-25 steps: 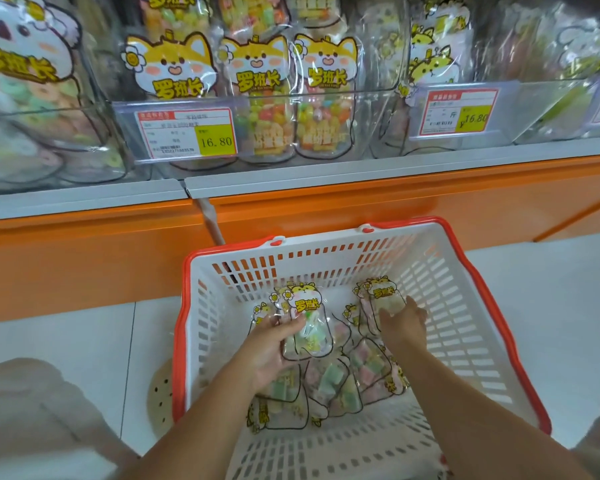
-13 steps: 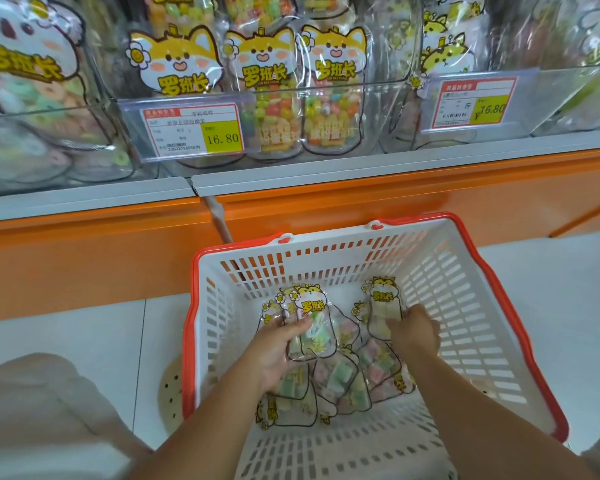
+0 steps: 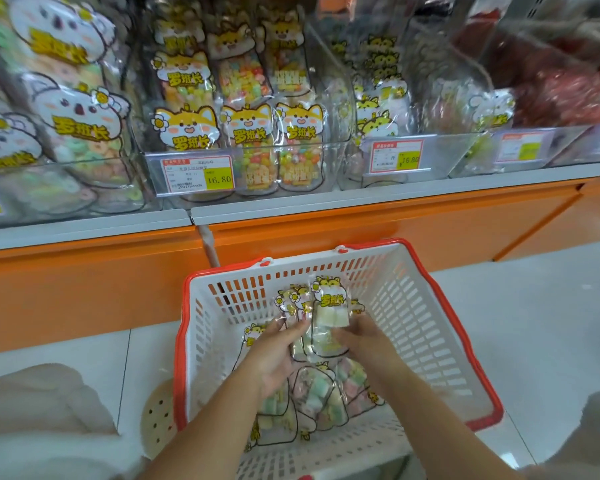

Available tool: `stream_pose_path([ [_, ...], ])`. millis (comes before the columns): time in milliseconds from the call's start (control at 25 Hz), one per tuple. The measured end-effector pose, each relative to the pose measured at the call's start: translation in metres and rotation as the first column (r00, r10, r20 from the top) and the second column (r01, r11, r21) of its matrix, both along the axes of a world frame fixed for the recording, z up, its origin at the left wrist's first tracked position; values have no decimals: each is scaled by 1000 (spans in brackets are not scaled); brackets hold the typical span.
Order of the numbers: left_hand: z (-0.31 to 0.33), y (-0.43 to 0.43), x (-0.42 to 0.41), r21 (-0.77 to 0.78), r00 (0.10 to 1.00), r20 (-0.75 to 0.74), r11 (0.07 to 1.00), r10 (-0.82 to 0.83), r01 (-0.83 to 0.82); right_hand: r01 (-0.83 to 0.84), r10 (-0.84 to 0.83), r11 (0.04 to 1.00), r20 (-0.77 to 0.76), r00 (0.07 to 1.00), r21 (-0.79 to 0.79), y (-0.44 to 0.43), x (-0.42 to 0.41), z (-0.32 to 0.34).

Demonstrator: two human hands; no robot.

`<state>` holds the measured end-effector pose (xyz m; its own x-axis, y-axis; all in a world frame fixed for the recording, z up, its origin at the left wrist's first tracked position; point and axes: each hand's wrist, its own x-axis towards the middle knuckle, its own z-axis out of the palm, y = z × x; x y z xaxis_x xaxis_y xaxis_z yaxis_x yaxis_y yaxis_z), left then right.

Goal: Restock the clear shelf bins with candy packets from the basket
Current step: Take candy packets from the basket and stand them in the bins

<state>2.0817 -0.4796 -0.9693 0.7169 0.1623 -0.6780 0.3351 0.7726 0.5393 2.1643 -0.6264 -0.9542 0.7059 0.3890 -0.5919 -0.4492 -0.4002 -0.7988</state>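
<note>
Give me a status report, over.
Left hand, right hand: both gripping candy packets inside basket. Clear bins ahead, nothing blocking.

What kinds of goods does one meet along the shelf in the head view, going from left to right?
Ring-candy packets with white animal faces → fox-faced packets of colourful candy → small tiger-faced packets → dark red packets.

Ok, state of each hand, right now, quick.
Left hand: holding a small stack of candy packets.
Right hand: gripping the front packet of that stack.
</note>
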Motion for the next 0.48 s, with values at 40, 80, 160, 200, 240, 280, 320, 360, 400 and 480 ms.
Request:
stream_pose_path([
  [40,8,0,0,-19,1000,19,1000,-9,9,13,-13,1000,10,1000,11,0,-3,5],
  [80,16,0,-1,-23,998,47,999,-31,32,17,-18,999,7,1000,50,-1,-3,12],
  [160,33,-1,-1,25,993,79,996,-86,85,36,-37,989,4,999,146,-2,-2,27],
  [200,41,-2,0,90,989,92,990,-115,107,46,-50,983,21,999,180,-2,-3,36],
  [240,48,-5,1,161,986,97,980,-137,120,54,-65,980,53,996,192,-1,-4,43],
  [280,58,-8,3,222,983,94,966,-158,134,51,-71,981,99,993,190,0,-4,52],
  [320,66,-10,5,275,980,85,950,-178,148,49,-76,981,139,987,188,1,-5,58],
  [360,76,-11,9,309,980,70,938,-186,156,45,-79,980,169,982,195,2,-5,67],
  [400,83,-11,14,349,980,72,925,-188,152,43,-82,978,186,979,206,1,-4,78],
  [480,101,-9,22,442,974,85,884,-211,153,12,-53,980,201,978,199,-4,6,105],
])
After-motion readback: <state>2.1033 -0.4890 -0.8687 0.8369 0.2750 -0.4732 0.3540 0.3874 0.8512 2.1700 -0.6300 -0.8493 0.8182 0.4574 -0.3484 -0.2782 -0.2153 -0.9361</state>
